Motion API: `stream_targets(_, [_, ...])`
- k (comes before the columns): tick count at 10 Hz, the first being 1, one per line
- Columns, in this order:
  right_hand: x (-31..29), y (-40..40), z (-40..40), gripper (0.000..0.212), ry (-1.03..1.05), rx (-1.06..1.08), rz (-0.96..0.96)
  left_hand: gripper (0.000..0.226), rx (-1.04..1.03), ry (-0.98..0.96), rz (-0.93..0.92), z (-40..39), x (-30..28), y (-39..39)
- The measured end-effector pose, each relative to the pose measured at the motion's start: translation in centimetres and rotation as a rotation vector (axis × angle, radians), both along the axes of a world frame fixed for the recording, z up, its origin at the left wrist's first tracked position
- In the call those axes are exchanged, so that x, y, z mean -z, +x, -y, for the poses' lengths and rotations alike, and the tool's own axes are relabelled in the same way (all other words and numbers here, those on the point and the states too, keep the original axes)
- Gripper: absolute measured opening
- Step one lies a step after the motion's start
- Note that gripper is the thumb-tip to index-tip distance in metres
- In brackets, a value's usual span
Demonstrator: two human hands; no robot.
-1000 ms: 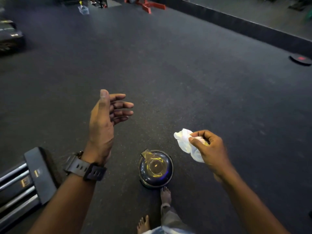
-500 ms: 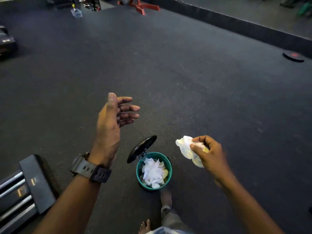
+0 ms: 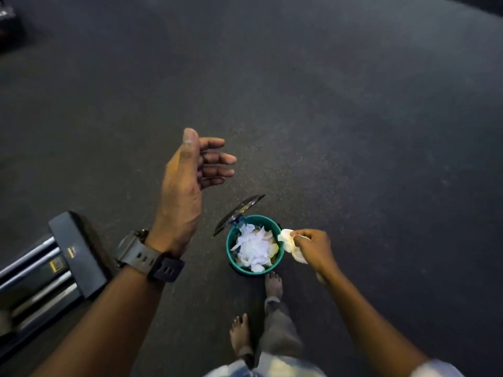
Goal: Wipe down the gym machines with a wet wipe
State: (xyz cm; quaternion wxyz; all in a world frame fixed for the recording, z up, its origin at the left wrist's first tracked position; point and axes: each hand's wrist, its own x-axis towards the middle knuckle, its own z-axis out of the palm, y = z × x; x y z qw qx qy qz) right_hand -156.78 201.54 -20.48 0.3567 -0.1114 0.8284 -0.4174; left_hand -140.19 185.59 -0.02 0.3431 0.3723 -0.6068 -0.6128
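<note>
Because the used wipe is not yet over the opening, these lines tell what could go wrong from here.

Right hand: the right hand (image 3: 313,248) pinches a crumpled wipe (image 3: 290,243) between thumb and fingers; its grip is closed on the wipe.

Place of the wipe: it hangs at the right side of the bin (image 3: 254,244), just beside the green rim and partly outside it, not clearly over the inside.

Left hand: the left hand (image 3: 185,191) is held in the air with relaxed, spread fingers; its grip is open and carries nothing.

Bin: it is already quite full of white used wipes (image 3: 254,247), heaped close to the rim.

Lid: the dark lid (image 3: 239,213) stands up at the far left side. The right foot (image 3: 273,284) is at the base of the bin; I judge it presses a pedal, but the pedal itself is hidden.

Risk 1: if the fingers let go now, the wipe may fall on the rim or down to the floor (image 3: 353,131), because it is not centred.

Risk 2: if the foot lifts too early, the lid may fall on the wipe or the hand.

Risk 3: since the heap is high, a new wipe may sit on top and slip out, or stop the lid from closing.

Risk 4: a wet wipe may stick to the fingers and not drop cleanly.
</note>
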Motion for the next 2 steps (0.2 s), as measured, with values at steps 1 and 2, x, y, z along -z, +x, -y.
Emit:
stream_targets(1, [4.5, -0.6, 2.9, 0.021, 0.094, -0.098, 0.017, 0.062, -0.015, -0.014, 0.027, 0.7, 0.7, -0.7])
stream_targets(2, [8.4, -1.5, 5.7, 0.034, 0.179, -0.287, 0.005, 0.064, -0.049, -0.011, 0.044, 1.4, 1.4, -1.0])
